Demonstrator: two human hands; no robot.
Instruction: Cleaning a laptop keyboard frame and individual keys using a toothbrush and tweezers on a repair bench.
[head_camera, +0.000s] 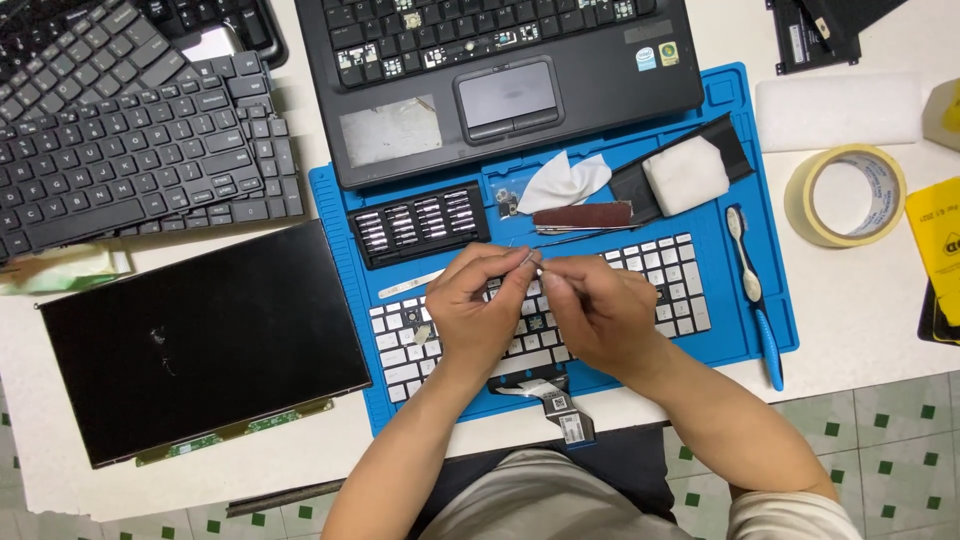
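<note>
Both hands were up over the white laptop keyboard (540, 320) on the blue repair mat (720, 330), fingertips meeting at about 12 o'clock of the knuckles. Left hand (478, 312) was pinched around a tiny pale part (531, 262), prob a keycap or its clip, too small to tell tbh. Right hand (598, 310) was closed in a pinch too, thumb and forefinger on the same bit from the 3 o'clock side. So the part sat between both sets of fingertips, just above the keyboard's top row, not touching the keys.

How I'd judge doing this well: keep wrists low near the mat so if the part slipped it'd land on the blue and not the floor, light squeeze only, those clips look fragile, and work it straight rather than twisting.

Count of stuff on the bench:
- 1 white keyboard w/ ribbon cable (548, 398) hanging at 6 o'clock
- 2 black loose keyboards (140, 150) stacked at 10 o'clock, maybe a 3rd under, hard to say
- 1 black laptop base (500, 80) at 12
- 1 bare LCD panel (200, 340) at 9
- 1 bit set tray (420, 222)
- 1 toothbrush (752, 290) at 3
- 1 tape roll (845, 195) at 2
- 1 white foam block (685, 175) on the mat, plus a crumpled tissue (562, 182)
</note>
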